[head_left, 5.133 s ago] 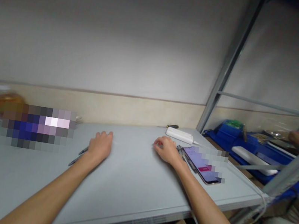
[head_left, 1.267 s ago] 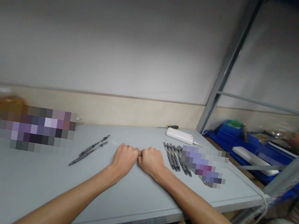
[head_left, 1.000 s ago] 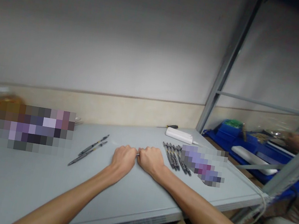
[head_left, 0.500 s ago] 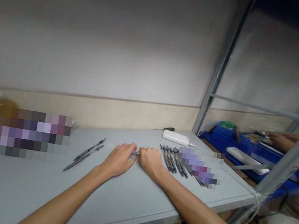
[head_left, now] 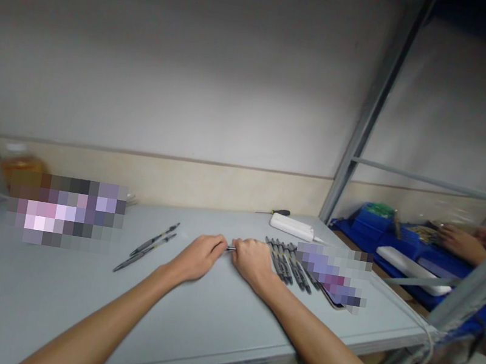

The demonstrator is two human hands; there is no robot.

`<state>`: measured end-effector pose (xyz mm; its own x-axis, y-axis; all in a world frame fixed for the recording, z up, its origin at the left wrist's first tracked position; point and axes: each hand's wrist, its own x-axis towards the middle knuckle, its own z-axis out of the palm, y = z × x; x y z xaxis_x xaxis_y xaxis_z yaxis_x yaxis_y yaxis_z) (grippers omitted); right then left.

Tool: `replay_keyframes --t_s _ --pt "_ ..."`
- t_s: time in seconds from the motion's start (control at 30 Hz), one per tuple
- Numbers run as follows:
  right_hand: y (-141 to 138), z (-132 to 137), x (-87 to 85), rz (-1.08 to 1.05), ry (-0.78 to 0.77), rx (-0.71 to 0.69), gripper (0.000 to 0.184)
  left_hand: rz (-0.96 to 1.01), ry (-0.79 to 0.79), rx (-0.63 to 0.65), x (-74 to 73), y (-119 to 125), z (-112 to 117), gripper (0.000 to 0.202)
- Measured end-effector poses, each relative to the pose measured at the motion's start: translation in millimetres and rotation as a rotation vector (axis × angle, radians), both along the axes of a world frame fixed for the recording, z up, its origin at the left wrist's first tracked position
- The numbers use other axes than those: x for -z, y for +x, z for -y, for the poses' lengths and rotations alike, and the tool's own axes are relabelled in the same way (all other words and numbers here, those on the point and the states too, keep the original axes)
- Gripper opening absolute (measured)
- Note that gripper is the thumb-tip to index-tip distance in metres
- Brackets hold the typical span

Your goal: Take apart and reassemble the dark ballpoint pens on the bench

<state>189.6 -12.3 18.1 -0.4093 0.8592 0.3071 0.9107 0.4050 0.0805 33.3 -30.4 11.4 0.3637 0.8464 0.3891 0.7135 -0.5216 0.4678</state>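
Note:
My left hand and my right hand meet at the middle of a grey table, both closed on one thin pen, of which only a short bit shows between them. Just right of my right hand, several dark pens lie side by side in a row. Two more dark pens lie left of my left hand.
A white power strip and a small screwdriver lie at the table's back right. A blurred patch covers a phone beside the pen row. An amber bottle stands far left. Another person's hands work over blue trays beyond a metal post.
My hands came together from apart and closed on one pen. In the last second my left fingers loosened slightly along it. The view shifted a little.

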Motion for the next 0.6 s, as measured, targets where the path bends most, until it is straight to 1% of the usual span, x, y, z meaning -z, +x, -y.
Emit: replay_keyframes --t_s 0.07,0.1,0.13,0.23,0.3,0.43,0.6 --pt "3 -1 -0.6 -0.017 0.019 0.014 0.035 0.098 0.003 0.005 -3.7 -3 1 0.023" --pt "5 -2 -0.9 -0.023 0.040 -0.004 0.035 0.138 0.008 0.004 -5.2 -5 0 0.021" --pt "7 -3 -1.1 -0.025 0.067 -0.048 0.035 0.174 0.017 -0.006 -6.2 -7 -1 0.019" --pt "9 -5 -0.6 -0.018 0.155 -0.240 0.033 0.249 0.035 -0.070 -5.8 -15 -6 0.017" --pt "10 -7 0.9 -0.004 0.189 -0.320 0.028 0.267 -0.006 -0.091 -3.2 -20 -9 0.017" --pt "9 -12 4.0 0.012 0.228 -0.382 0.024 0.302 -0.077 -0.075 2.7 -26 -15 0.015" --pt "12 -13 1.7 -0.043 0.250 -0.409 0.020 0.387 -0.156 -0.012 5.9 -26 -17 0.016"
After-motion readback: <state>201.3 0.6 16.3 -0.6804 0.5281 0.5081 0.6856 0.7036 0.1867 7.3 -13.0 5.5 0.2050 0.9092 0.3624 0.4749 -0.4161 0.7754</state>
